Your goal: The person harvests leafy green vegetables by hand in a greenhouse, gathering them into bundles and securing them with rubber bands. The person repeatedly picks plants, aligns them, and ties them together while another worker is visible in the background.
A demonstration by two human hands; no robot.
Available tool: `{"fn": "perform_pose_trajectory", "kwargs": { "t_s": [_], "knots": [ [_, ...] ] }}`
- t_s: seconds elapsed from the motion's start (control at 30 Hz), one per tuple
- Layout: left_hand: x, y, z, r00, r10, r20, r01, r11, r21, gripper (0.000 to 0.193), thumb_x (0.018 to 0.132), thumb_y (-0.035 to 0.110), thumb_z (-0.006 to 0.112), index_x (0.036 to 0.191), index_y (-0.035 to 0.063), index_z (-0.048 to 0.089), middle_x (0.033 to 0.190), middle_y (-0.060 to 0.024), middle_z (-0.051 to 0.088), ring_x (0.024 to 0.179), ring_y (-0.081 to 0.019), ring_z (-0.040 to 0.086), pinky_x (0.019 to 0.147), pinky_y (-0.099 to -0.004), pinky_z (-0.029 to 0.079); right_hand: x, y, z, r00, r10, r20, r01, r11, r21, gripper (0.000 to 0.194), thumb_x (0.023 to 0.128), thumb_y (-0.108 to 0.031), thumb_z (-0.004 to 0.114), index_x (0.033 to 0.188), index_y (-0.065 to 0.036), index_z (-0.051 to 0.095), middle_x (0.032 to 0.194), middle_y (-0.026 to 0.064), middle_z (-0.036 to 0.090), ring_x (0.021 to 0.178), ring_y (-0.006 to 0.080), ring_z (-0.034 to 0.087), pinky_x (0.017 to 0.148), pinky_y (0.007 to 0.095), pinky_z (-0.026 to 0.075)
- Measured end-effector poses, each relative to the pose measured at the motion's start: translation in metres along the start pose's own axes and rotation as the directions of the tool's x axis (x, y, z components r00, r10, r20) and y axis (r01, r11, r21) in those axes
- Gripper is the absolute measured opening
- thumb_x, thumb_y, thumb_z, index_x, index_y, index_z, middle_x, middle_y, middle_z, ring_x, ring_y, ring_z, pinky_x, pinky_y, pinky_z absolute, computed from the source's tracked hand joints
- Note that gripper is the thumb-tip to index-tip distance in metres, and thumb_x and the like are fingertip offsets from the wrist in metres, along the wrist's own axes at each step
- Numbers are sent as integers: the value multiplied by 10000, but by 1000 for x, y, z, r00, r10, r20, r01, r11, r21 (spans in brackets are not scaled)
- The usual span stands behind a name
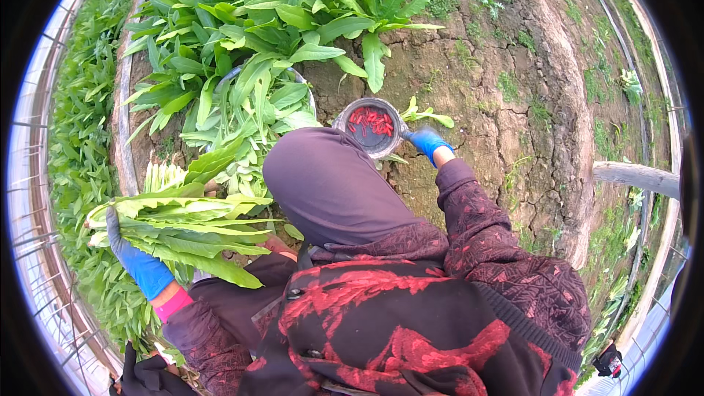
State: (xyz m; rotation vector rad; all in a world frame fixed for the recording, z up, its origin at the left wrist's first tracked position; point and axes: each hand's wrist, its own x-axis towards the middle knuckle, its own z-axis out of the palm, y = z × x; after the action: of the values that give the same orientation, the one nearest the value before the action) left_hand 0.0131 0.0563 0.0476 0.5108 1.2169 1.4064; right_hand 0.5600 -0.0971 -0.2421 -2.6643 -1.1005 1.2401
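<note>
My left hand (124, 253), in a blue and grey glove, is closed around the stem end of a bunch of long-leaved greens (192, 231). The leaf tips point right, over my lap. In a blue glove too, my right hand (424, 140) is at the right rim of a small round grey pail (340, 121). Its fingers are blurred, so whether they grip the rim cannot be made out. Short red strips (371, 121) lie inside the pail. Just beyond the left hand is another bunch with pale stems (162, 176).
A large heap of leafy greens (297, 5) lies ahead, partly over a pale-rimmed container (312, 100). Cracked soil (467, 77) extends to the right, with a loose leafy sprig (426, 114) by the pail. A wooden pole (638, 176) juts in at right; planted rows (82, 121) line the left.
</note>
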Motion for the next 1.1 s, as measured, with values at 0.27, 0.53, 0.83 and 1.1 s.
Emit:
{"fn": "perform_pose_trajectory", "kwargs": {
  "t_s": [0.27, 0.53, 0.83, 1.1],
  "knots": [
    [-19, 6, 2, 992, 14, -125, -2, 995, 95, 403, 941, 318, 625, 1229, 36, 606, 1221, -134, 636, 1083, -261, 612, 970, -446, 499, 40, 12, 104, 971, 108, 215, -231, 171, 958, 180, 871, -220, 681, 976, -75, 665, 837, 59, 700, 639, 182, 660, 559, 306, 547],
    [-28, 7, -30, 981, -11, -192, 35, 992, 120, 389, 930, 280, 637, 1241, 48, 608, 1201, -121, 651, 1063, -263, 631, 973, -448, 504, 121, 54, -5, 964, 254, -80, 87, -18, 996, 190, 892, -250, 646, 1027, -119, 672, 853, 39, 712, 658, 159, 659, 526, 292, 518],
    [-59, 27, -41, 987, 142, -82, -124, 974, 189, 489, 936, 245, 627, 1400, 133, 522, 1272, -102, 600, 1103, -258, 613, 994, -456, 492, 122, 76, 10, 982, 188, 4, -10, 32, 999, 497, 952, -533, 551, 1105, -63, 603, 1014, 112, 707, 820, 222, 681, 677, 341, 517],
    [-67, 7, -27, 994, 114, 2, -114, 993, -15, 333, 917, 210, 653, 1216, 66, 619, 1107, -127, 685, 997, -268, 665, 937, -442, 528, -46, 69, 137, 808, -92, 582, 89, 995, 34, 285, 921, -283, 567, 955, -14, 658, 840, 131, 710, 674, 292, 688, 610, 402, 564]
  ]
}}
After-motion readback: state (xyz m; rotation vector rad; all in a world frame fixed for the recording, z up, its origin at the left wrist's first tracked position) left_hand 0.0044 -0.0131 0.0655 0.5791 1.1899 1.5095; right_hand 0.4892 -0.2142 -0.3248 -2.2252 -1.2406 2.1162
